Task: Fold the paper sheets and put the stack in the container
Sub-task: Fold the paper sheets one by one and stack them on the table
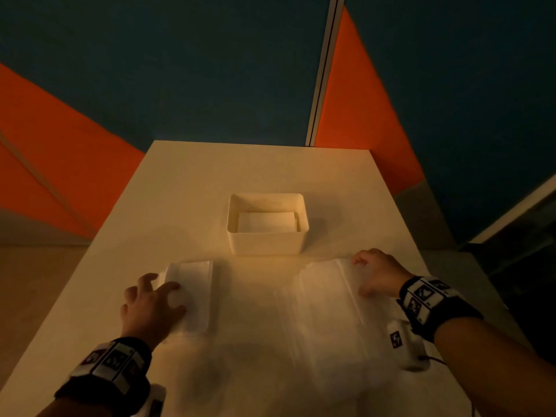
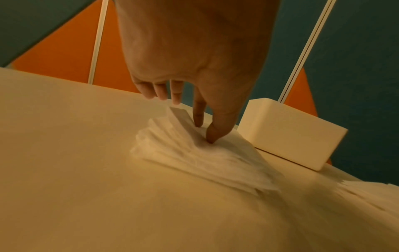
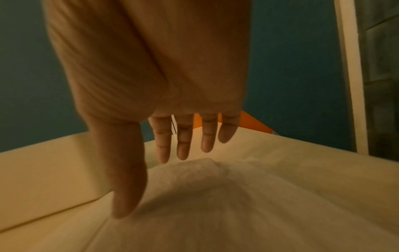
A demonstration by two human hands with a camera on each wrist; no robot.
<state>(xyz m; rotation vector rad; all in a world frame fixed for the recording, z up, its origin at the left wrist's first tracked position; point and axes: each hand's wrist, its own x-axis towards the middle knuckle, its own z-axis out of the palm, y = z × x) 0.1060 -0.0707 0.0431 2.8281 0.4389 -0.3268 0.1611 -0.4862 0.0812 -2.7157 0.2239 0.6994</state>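
Observation:
A white open container stands mid-table with folded paper lying inside it. To its front left lies a stack of folded paper sheets, fanned at its edges in the left wrist view. My left hand rests on the stack's left part, thumb and index tips pressing its top, the other fingers lifted. Flat unfolded sheets lie at the front right. My right hand is at their right edge, fingers straight, thumb tip touching the paper.
The white table ends just behind the container, against blue and orange wall panels. The container sits close to the stack's far right corner. Both wrists wear bands with black-and-white markers.

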